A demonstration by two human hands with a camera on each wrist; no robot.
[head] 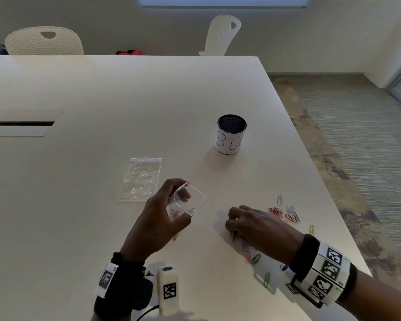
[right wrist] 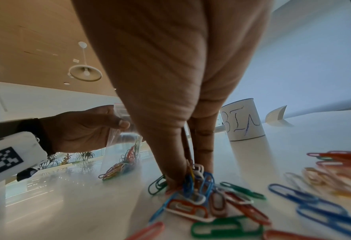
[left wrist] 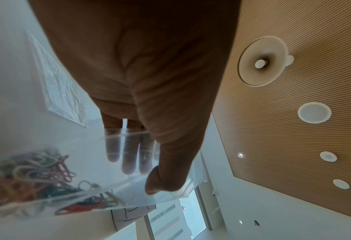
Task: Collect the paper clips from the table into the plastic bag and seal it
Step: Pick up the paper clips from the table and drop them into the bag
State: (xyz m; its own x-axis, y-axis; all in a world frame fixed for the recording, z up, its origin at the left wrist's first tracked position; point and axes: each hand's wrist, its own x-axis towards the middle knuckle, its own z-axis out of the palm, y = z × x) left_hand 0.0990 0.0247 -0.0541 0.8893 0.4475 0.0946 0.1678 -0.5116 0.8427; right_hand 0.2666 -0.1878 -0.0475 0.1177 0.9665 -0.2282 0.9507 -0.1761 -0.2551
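My left hand (head: 182, 201) holds a clear plastic bag (head: 198, 198) above the table, thumb and fingers pinching its rim so the mouth gapes. Several coloured paper clips (left wrist: 36, 175) lie in the bag's bottom. To its right, my right hand (head: 232, 229) is down on the white table (head: 102, 100), fingertips pinching a small bunch of clips (right wrist: 197, 177) out of a loose pile (right wrist: 201, 209). More loose clips (head: 285, 214) lie beyond that hand, and others (head: 255, 258) under its wrist.
A second, empty clear bag (head: 140, 179) lies flat behind my left hand. A white mesh cup marked BIN (head: 231, 134) stands farther back. The table's right edge (head: 333, 205) runs close to the clips. Two white chairs stand behind the table.
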